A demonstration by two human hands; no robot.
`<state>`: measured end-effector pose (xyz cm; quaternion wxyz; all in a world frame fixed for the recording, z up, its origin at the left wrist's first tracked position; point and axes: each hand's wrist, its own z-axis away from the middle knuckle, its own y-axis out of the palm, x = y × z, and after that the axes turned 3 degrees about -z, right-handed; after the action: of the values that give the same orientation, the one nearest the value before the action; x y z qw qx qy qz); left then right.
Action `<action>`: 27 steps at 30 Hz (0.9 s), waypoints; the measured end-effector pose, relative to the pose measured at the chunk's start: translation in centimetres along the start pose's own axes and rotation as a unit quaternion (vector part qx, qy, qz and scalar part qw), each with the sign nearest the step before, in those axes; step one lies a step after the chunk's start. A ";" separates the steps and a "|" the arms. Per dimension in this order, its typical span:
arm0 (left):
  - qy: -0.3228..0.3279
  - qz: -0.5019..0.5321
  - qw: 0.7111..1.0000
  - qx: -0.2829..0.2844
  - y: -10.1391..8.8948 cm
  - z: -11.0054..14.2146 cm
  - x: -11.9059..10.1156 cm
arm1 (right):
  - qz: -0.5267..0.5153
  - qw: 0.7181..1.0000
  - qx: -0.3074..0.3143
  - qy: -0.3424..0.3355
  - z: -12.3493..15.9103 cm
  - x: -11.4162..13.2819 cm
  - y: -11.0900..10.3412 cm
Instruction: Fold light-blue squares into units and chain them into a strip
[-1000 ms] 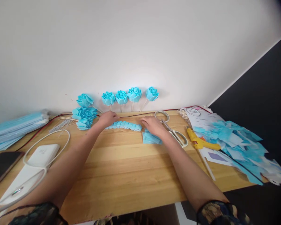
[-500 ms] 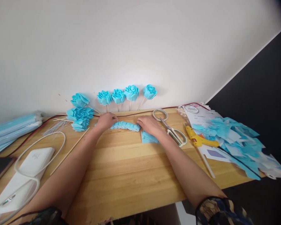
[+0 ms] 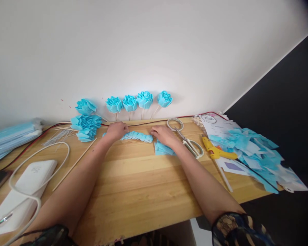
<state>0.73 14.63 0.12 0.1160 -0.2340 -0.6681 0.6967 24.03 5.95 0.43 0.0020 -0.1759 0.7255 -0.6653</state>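
A row of overlapping light-blue petals, apparently paper or fabric, lies across the wooden table between my hands. My left hand is bent over its left part with fingers drawn together; a bit of blue shows left of the wrist. At the right end sits my right hand, thumb and fingers closed close to the last petal. Whatever either set of fingertips grips is hidden. Under the right wrist are flat blue pieces. Scissors and a roll of tape lie right of that hand.
Blue flowers on sticks lean against the wall, and more blue flowers lie at left. A yellow glue gun and a heap of blue scraps are at right. A white power bank with a cable sits front left.
The view has shifted slightly. Both hands stay at about the same places along the petal row, with only slight finger movement.
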 end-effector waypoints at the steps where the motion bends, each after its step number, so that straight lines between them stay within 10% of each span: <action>1: 0.003 -0.002 1.000 -0.001 0.0 0.0 0.0 | 0.001 1.000 -0.003 0.002 0.0 0.0 0.0; 12: 0.067 0.021 0.996 -0.050 -2.7 0.9 -1.0 | -0.082 0.994 -0.066 -0.019 0.0 0.2 0.9; 27: 0.173 0.076 0.981 -0.037 -4.1 1.7 -1.7 | -0.294 0.954 0.013 -0.050 0.4 1.1 -0.2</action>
<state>0.78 12.70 4.47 0.1677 -0.4049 -0.6435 0.6275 23.17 5.32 0.82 -0.1555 -0.4143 0.6316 -0.6366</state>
